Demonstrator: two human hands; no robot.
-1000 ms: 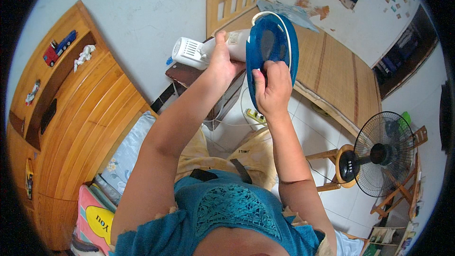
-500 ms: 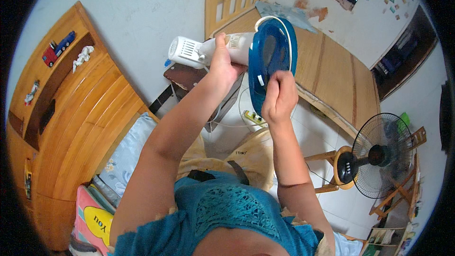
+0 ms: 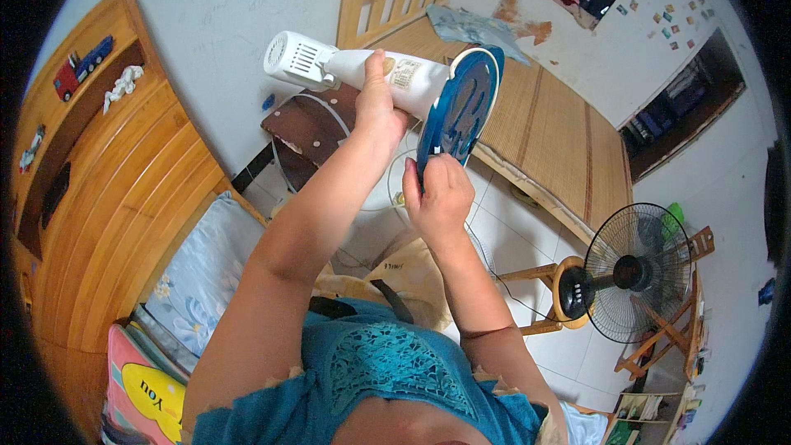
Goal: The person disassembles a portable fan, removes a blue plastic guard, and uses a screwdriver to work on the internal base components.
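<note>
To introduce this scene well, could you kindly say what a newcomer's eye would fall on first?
Probably the white appliance with a blue base, tilted at upper centre: the left hand grips it, the right hand is at the base's lower edge. Then the black fan on a wooden stool at right, and the wooden headboard at left.

Bedroom with bed point(image 3: 552, 136), wooden headboard point(image 3: 124, 198)

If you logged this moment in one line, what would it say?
left hand: gripping white stem; right hand: at blue base's lower rim; base: tilted, underside showing; person's right: black fan on stool
</note>
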